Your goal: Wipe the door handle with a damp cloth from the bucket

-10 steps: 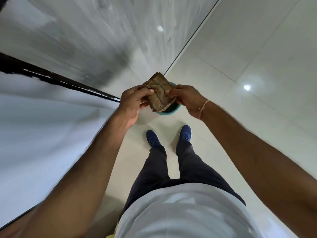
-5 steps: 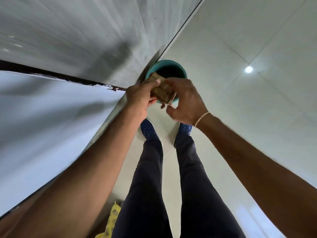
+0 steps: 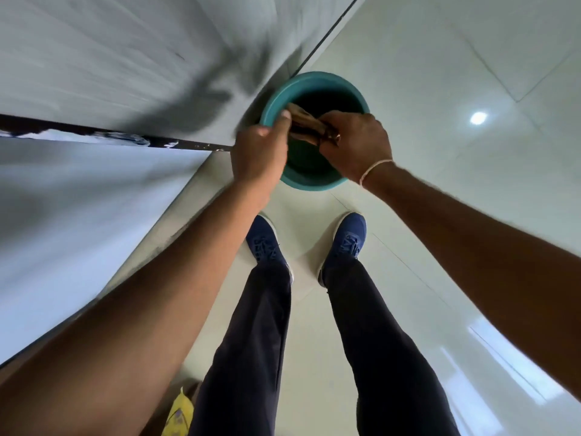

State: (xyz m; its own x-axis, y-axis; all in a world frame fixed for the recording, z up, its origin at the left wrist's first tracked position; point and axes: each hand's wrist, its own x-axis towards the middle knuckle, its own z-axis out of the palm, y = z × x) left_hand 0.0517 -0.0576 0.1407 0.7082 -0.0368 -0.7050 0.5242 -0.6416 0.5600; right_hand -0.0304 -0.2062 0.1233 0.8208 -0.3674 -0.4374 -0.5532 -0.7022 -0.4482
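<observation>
A teal bucket (image 3: pixel 327 80) stands on the pale floor against the wall, just ahead of my feet. Over its dark opening I hold a bunched brown cloth (image 3: pixel 306 125) between both hands. My left hand (image 3: pixel 261 152) grips the cloth's left end at the bucket's near left rim, thumb up. My right hand (image 3: pixel 353 143) is closed on the right end, a thin band on its wrist. The inside of the bucket is too dark to see. No door handle is in view.
A grey wall or door panel (image 3: pixel 110 58) fills the left side, with a dark strip (image 3: pixel 94 133) across it. My blue shoes (image 3: pixel 265 243) stand on glossy tiles (image 3: pixel 456 89). A yellow object (image 3: pixel 180 413) lies at the bottom, beside my left leg.
The view has tipped further down and I have bent closer. Both hands lowered the cloth from above the bucket to its opening, and the cloth is more bunched.
</observation>
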